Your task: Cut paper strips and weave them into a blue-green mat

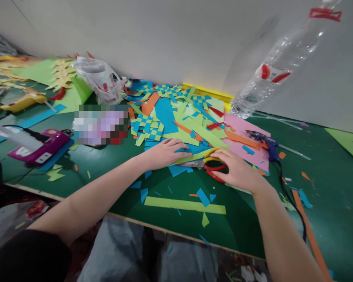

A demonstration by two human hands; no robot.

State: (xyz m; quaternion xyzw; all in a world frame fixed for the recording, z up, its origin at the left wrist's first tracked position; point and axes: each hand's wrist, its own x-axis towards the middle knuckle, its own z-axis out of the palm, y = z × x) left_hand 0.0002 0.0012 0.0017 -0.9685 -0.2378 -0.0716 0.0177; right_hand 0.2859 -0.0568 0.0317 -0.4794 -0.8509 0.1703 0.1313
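My right hand (pixel 238 168) has its fingers in the handles of a pair of scissors (pixel 213 166) with red and yellow grips. The scissors' blades point left, low over the table. My left hand (pixel 167 152) is closed on a light green paper strip (pixel 201 156) close to the blade tips, above blue paper (pixel 155 144). Part of that strip lies under the left fingers, so its held end is hidden. In front of both hands lies a separate green strip (pixel 185 205), among small blue scraps (pixel 203 197).
Behind my hands spreads a pile of woven blue-green paper pieces (pixel 147 125). A clear plastic bottle (pixel 270 74) leans right, beside a blue glue gun (pixel 270 147) on pink paper (pixel 235 143). Leftward are a plastic bag (pixel 98 80), a purple power strip (pixel 44 147) and a yellow glue gun (pixel 25 100).
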